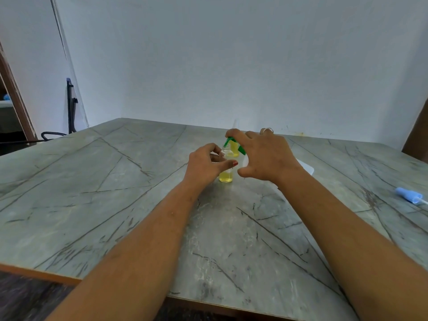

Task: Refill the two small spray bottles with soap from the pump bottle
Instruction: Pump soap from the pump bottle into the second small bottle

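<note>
A small clear spray bottle with its cap off stands on the table, with yellow soap in its lower part. My left hand grips it around the middle. Just behind it is the pump bottle, yellow with a green pump head whose spout points down at the small bottle's open mouth. My right hand rests on top of the green head, fingers spread, and hides most of the pump bottle. A thin clear tube sticks up behind the hand.
A blue spray cap with a white tube lies at the table's right edge. A white flat sheet lies under my right wrist. The grey marbled table meets a wall behind; its front edge is near me.
</note>
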Motion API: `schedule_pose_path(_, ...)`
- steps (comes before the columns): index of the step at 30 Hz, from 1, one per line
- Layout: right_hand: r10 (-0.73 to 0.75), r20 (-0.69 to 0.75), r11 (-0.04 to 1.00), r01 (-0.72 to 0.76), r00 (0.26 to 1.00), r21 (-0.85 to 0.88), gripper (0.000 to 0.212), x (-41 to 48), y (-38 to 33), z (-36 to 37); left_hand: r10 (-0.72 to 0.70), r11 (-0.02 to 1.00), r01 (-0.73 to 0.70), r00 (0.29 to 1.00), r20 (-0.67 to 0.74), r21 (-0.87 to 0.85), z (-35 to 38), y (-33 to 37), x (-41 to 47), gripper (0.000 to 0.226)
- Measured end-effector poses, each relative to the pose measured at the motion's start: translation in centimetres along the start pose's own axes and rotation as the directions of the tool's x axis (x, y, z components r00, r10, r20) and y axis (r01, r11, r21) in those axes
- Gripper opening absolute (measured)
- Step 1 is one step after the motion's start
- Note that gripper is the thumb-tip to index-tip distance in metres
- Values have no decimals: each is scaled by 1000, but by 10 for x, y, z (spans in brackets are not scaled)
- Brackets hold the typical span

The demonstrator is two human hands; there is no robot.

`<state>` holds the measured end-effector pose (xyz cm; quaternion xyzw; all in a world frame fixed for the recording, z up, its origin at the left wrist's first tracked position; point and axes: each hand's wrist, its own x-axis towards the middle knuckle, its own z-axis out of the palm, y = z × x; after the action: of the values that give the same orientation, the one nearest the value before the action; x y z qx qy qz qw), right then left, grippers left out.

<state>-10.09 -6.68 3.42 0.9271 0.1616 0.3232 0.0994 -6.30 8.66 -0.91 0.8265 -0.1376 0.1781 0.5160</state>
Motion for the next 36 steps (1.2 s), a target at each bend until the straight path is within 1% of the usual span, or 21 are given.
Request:
schedule_pose_path(5, 0, 43, 1000, 0, 999, 16, 92, 0, 0, -3, -17, 1000, 17, 1000, -3, 22, 1, 2, 1, 37)
schedule_pose_path(13, 27, 105, 999, -31, 994, 37, 98, 0, 0, -5, -8, 1000, 8, 1000, 3, -3, -1, -1, 2, 33)
schedule_pose_path(23, 82, 49, 989, -75, 995, -129, 93, -3, -11, 3, -5, 1000, 5, 1000, 11, -2, 0, -2, 3, 40)
schedule_pose_path(29, 19, 15, 988, -16, 1000, -153, 96, -4, -11, 5, -1, 999, 0, 1000, 14, 34, 0, -1, 2, 45)
schedule_pose_path(33, -18, -3, 980, 17, 1000, -197, 92, -5, -11, 6, 15, 1000, -16, 1000, 26, 12, -2, -2, 1, 44)
schedule_pose_path(36, -16, -13, 976, 13, 1000, -218, 87, -5, -11, 5, 19, 1000, -19, 999, 30, 11, -2, -3, 1, 44)
